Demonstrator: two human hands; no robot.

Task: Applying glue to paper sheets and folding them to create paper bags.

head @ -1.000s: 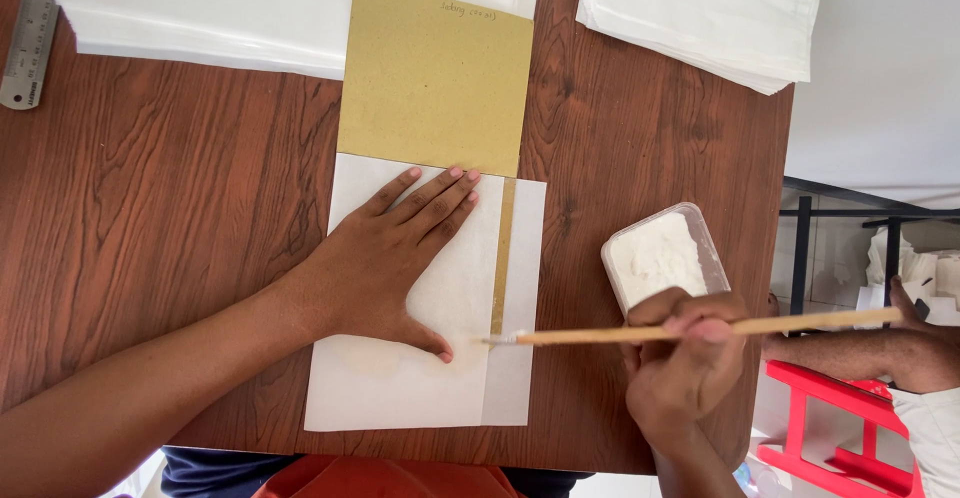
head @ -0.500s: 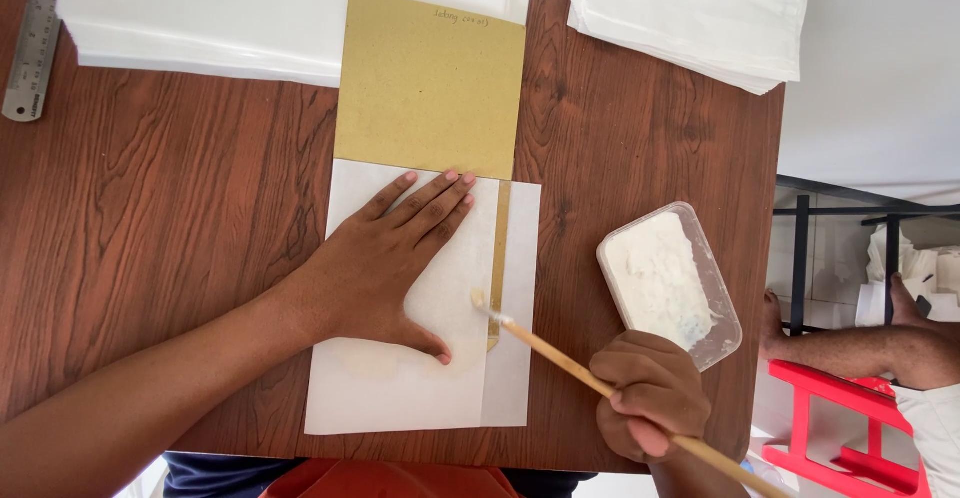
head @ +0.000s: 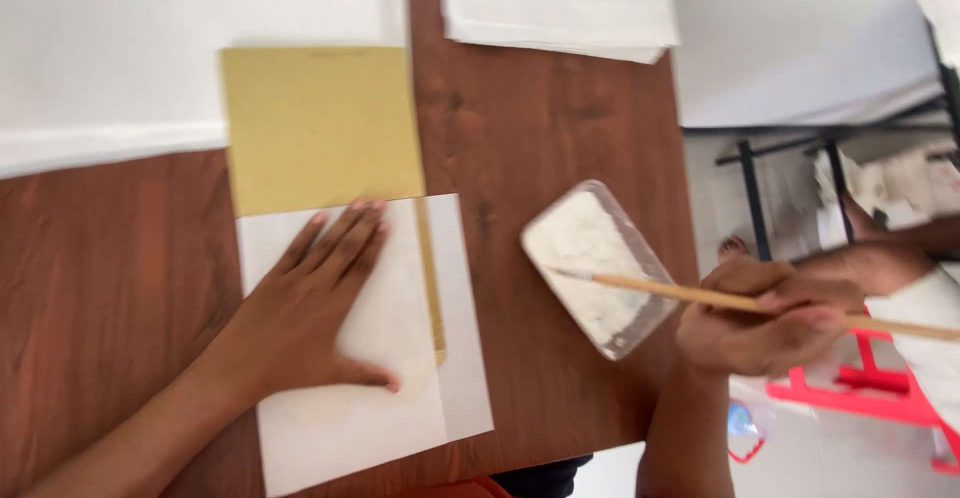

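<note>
Your left hand lies flat and open, fingers spread, pressing on the white sheet near the table's front edge; it grips nothing, it only pins the paper. Your right hand is curled closed around a thin wooden brush, held out past the table's right edge, with the brush tip resting in the clear tray of white paste.

To load the brush well, you likely want to drag the tip lightly through the paste and wipe off the excess on the tray's rim, so no blob drops on the wooden table on the way across. Keep your left palm firm and unmoving so the white sheet and the narrow gold strip showing beside your fingers stay aligned. Spread thinly along that strip, I judge, since heavy paste would wrinkle the paper.

Counting from near to far: one white sheet under your palm, one brush, one paste tray just right of the sheet, one gold card lying partly under the sheet's far edge, one large white sheet at the far left and one stack of white paper at the far right
</note>
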